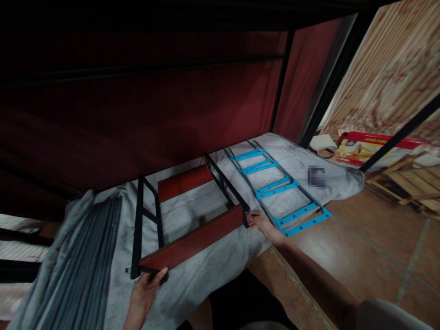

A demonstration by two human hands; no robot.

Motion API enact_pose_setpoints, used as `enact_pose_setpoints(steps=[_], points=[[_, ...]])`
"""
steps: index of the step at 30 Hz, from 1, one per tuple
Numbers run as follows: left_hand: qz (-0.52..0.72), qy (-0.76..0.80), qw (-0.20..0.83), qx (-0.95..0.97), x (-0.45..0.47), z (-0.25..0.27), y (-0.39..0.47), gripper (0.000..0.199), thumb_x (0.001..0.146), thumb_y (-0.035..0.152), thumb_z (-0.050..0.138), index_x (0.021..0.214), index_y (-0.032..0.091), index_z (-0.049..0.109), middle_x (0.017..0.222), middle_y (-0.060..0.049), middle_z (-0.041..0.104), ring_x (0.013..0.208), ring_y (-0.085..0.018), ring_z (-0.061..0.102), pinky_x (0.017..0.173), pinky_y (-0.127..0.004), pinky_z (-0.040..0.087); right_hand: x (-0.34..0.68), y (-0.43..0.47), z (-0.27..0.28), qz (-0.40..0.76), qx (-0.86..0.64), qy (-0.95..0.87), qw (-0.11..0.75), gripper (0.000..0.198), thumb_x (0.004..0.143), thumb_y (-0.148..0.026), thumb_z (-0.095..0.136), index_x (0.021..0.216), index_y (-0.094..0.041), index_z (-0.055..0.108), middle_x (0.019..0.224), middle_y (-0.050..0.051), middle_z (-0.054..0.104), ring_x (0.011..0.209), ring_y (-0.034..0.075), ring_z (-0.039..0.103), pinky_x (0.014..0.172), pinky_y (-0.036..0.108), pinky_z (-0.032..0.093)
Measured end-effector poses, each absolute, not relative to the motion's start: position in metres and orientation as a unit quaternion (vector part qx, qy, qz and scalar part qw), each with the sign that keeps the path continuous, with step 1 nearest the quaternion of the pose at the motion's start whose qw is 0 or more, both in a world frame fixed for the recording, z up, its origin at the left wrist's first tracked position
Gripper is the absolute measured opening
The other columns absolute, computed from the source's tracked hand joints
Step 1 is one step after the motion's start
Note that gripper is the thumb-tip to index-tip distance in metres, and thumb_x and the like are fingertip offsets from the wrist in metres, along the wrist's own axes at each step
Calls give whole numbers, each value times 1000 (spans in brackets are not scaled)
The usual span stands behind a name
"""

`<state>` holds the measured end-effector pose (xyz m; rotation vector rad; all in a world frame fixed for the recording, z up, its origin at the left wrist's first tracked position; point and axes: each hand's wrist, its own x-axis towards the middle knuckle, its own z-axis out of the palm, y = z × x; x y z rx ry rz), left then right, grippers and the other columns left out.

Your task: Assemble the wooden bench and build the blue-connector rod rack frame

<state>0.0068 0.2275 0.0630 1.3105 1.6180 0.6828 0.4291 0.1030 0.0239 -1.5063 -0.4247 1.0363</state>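
On a grey cloth stands a small rack with two black metal side frames (138, 229) and reddish-brown boards. The near board (195, 238) runs between the two frames, and the far board (185, 182) lies behind it. My left hand (143, 293) grips the near board's left end, thumb on its face and the other fingers partly hidden below. At the board's right end, my right hand (258, 222) pinches its fingers together against the right side frame (225, 181). Whatever sits between those fingertips is too small to make out. A bolt-like piece sticks out by the left frame's foot.
Grey tubes with blue perforated brackets (277, 188) lie to the right on the grey cloth (292, 158). A bundle of grey tubes (91, 270) is at the left. Beyond are a red-yellow box (374, 149) and a wooden folding stool (412, 181). Black bars stand around.
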Motion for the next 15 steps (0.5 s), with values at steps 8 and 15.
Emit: enact_pose_setpoints(steps=[8,15], points=[[268,666,453,529,5,83,231,46,33,48,82,65,17,72,73,-8,74,77,-29,69,69,-35,57,426,103,32,472,-568,-197,645,22,60,-33,77,70,-19,64,60,-2,58,56,12,51,56,27,39],[251,652,458,550,13,99,224,52,33,59,81,60,16,70,64,-7,70,67,-26,66,66,-35,55,421,99,24,467,-556,-145,673,35,61,-43,83,80,-20,66,73,0,65,65,15,59,63,29,46]])
